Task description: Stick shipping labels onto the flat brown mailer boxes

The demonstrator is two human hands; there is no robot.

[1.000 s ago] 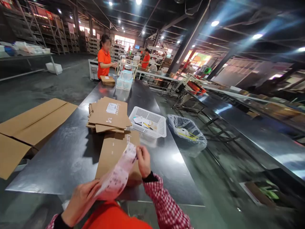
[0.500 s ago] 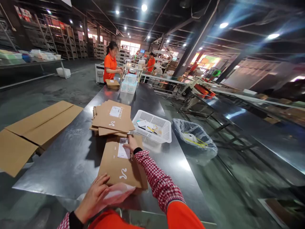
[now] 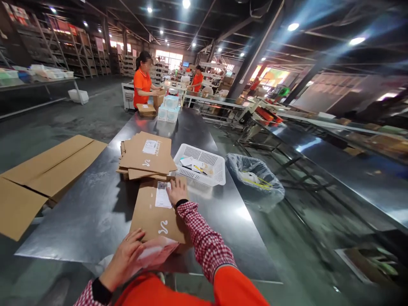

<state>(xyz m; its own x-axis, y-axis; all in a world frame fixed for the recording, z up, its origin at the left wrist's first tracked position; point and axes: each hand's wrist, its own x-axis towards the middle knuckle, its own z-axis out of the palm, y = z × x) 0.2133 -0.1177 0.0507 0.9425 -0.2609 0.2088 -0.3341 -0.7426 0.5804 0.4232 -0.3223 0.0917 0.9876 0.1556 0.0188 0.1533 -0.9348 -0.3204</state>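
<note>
A flat cardboard box lies in front of me, with a white shipping label on its far half and a white squiggle printed nearer to me. My right hand rests on the box beside the label, fingers stretched toward the far edge. At the near left corner, my left hand lies with extended fingers on the cardboard. A crumpled pinkish, translucent sheet sits against that hand at the box's near edge; whether the hand grips it is unclear. Just beyond is a stack of flat cardboard boxes, the top one labelled.
A white perforated basket with papers and a yellow pen stands on the metal table. Right of it is a plastic-lined bin; left, a large open carton. White-and-blue boxes and a co-worker are at the far end.
My right hand's fingers have spread out flatter beside the label. The left hand stays at the near corner. The co-worker now has a brown box upright at the hands. The view has shifted slightly.
</note>
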